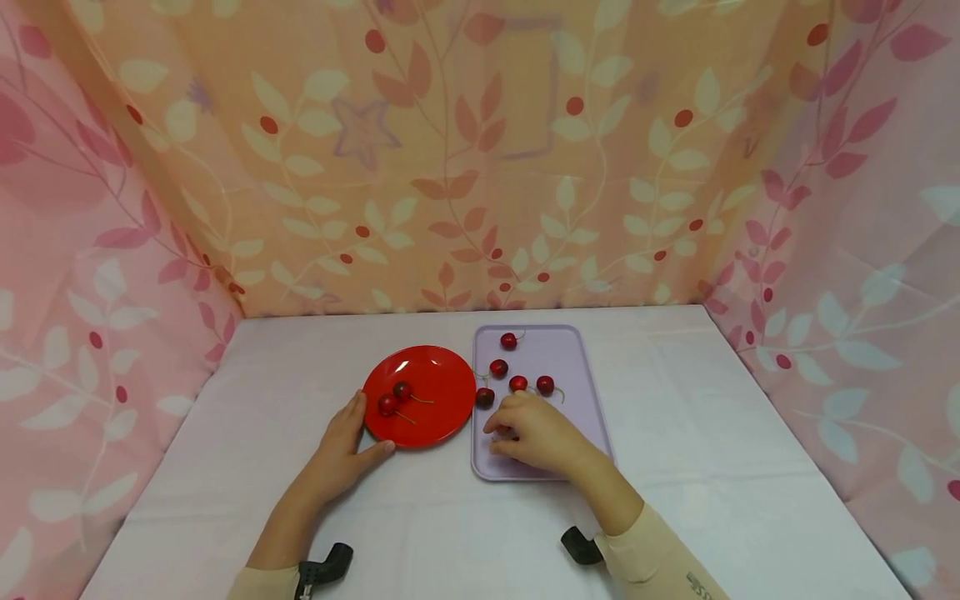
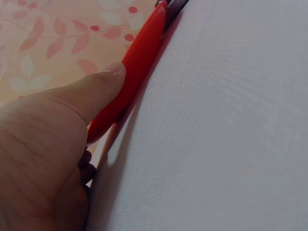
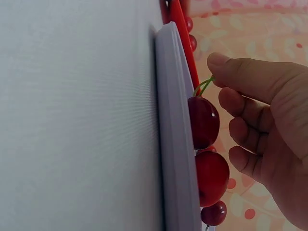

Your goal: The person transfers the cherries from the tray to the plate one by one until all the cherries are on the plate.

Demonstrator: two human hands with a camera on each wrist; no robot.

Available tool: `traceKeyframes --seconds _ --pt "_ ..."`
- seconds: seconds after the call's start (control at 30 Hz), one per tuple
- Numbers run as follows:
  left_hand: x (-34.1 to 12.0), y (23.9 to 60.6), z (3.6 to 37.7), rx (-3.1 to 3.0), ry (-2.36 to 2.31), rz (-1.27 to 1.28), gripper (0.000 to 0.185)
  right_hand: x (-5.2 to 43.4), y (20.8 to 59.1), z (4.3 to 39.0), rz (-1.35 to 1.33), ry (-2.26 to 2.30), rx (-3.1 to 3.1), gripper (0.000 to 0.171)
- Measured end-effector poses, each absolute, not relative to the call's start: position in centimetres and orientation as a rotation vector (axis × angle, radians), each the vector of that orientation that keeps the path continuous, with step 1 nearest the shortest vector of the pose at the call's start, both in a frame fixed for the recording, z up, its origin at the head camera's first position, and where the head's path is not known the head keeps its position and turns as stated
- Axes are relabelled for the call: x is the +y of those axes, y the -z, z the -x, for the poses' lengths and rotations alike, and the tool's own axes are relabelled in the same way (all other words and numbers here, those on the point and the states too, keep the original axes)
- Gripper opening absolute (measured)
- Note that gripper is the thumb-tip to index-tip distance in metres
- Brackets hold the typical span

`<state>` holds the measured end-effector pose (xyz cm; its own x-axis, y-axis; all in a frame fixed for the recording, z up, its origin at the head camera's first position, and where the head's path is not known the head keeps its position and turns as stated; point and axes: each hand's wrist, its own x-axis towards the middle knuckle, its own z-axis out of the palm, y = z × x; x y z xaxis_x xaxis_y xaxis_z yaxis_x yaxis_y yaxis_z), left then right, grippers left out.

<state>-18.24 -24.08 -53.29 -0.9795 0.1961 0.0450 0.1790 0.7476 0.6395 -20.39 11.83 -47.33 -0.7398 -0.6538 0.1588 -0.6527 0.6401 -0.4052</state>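
My left hand [image 1: 339,457] rests against the near left rim of a glossy red plate [image 1: 446,417], fingers mostly straight, the thumb [image 2: 103,89] touching the rim. Two stemmed cherries, one dark [image 1: 402,389] and one redder [image 1: 387,405], lie on that plate. Over the near part of a lilac tray [image 1: 592,417] is my right hand [image 1: 542,433]. Its thumb and finger pinch the green stem of a dark red cherry [image 3: 204,122], which hangs low at the tray's edge; whether it touches the tray I cannot tell. Another cherry [image 3: 211,178] sits close by.
Several cherries lie farther back on the tray, including one near the far rim [image 1: 508,341] and one at the left rim [image 1: 484,397]. Plate and tray stand side by side on a white-covered table [image 1: 712,433]. Leaf-patterned curtains [image 1: 450,167] enclose the back and sides.
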Motion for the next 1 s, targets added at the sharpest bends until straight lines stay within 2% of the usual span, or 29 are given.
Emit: traceKeyframes --seconds 0.2,0.37,0.5,0.7,1.0 --pt "-23.9 53.2 18.5 2.916 -1.075 -0.313 0.108 11.9 47.8 20.7 1.134 0.656 2.865 0.016" --pt "-23.6 53.7 18.4 2.899 -1.089 -0.313 0.109 12.0 48.6 20.5 1.117 0.620 2.883 0.008" --pt "-23.7 54.0 18.0 2.896 -1.072 -0.292 0.110 12.0 48.9 20.3 1.126 0.633 2.885 0.009" --pt "-24.0 54.2 18.1 2.903 -1.074 -0.295 0.109 12.3 47.8 20.4 1.136 0.696 2.889 0.009" --pt "-24.0 53.6 18.3 2.897 -1.093 -0.305 0.108 13.0 45.7 20.3 1.010 0.751 2.868 0.007"
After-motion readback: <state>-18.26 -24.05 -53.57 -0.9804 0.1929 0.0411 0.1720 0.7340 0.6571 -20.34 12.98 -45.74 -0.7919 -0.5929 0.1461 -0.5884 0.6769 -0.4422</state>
